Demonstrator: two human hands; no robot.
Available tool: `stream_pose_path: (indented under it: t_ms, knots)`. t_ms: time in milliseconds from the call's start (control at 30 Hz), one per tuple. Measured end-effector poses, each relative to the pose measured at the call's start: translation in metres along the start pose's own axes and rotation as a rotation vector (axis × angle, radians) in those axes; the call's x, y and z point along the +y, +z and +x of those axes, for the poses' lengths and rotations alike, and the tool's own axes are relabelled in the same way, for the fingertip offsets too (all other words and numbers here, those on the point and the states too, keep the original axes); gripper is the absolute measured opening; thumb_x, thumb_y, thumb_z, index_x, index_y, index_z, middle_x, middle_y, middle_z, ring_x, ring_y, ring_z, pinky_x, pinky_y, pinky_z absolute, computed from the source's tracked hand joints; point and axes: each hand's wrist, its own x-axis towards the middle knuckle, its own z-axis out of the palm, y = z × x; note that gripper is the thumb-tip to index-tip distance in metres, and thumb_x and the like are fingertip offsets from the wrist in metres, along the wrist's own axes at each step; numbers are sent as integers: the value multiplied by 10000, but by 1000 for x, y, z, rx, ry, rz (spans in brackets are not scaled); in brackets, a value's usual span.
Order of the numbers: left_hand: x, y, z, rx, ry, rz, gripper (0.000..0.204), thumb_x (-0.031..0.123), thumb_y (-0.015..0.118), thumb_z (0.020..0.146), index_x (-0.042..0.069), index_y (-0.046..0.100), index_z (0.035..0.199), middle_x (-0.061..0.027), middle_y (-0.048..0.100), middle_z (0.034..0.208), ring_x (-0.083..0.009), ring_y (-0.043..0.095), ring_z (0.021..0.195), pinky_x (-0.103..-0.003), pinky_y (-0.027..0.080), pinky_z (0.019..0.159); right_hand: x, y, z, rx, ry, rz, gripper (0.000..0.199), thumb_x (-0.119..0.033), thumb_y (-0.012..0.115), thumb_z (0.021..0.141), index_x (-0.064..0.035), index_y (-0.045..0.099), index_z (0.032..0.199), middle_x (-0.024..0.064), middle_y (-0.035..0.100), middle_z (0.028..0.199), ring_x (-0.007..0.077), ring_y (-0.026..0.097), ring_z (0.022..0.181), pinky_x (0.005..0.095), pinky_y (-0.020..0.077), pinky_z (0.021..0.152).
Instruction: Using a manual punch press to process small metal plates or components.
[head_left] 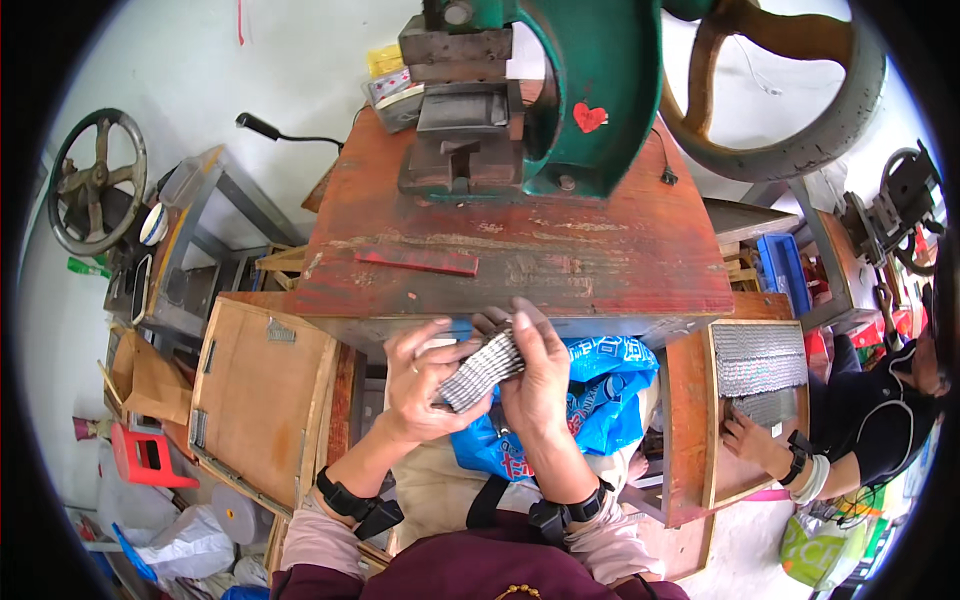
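A block of small ridged grey metal pieces [484,370], packed in rows, is held up in front of the bench's near edge. My left hand [424,388] grips its left side with curled fingers. On the other side my right hand [537,384] closes round it, the thumb along its upper right end. Just beneath the hands, a blue plastic bag [612,405] lies on my lap. What each single piece is cannot be made out.
A green hand press [600,90] with a big wheel stands on the red wooden bench [520,265], near a red strip [418,262]. A wooden tray [265,390] stands left; another [712,430] at right holds rows of metal pieces, with a co-worker's hand [762,447] over it.
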Motion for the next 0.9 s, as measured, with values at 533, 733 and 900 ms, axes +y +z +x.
stream_pose_path:
  t_ms: [533, 733, 900]
  knots:
    - [-57, -187, -175, -193, -886, 544, 212, 142, 648, 775, 5, 621, 934, -175, 624, 881, -333, 605, 857, -400, 479, 785, 8, -166, -8, -259, 70, -1508, 371, -87, 655, 837, 70, 547, 1155, 180, 648, 1054, 223, 631, 983, 308, 479, 867]
    - [-36, -286, -235, -334, -1498, 264, 261, 144, 660, 794, -14, 621, 999, -152, 665, 876, -222, 655, 763, -331, 512, 681, 39, -120, 15, -484, 14, -1678, 304, -95, 642, 841, 67, 569, 1087, 200, 661, 930, 244, 659, 866, 326, 505, 773]
    - [-30, -277, -264, -372, -1630, -123, 310, 178, 711, 775, -3, 649, 1019, -99, 686, 840, -146, 627, 734, -284, 485, 691, 63, -97, 25, -661, -57, -1885, 210, -128, 657, 831, 55, 574, 895, 218, 644, 809, 336, 651, 729, 380, 503, 655]
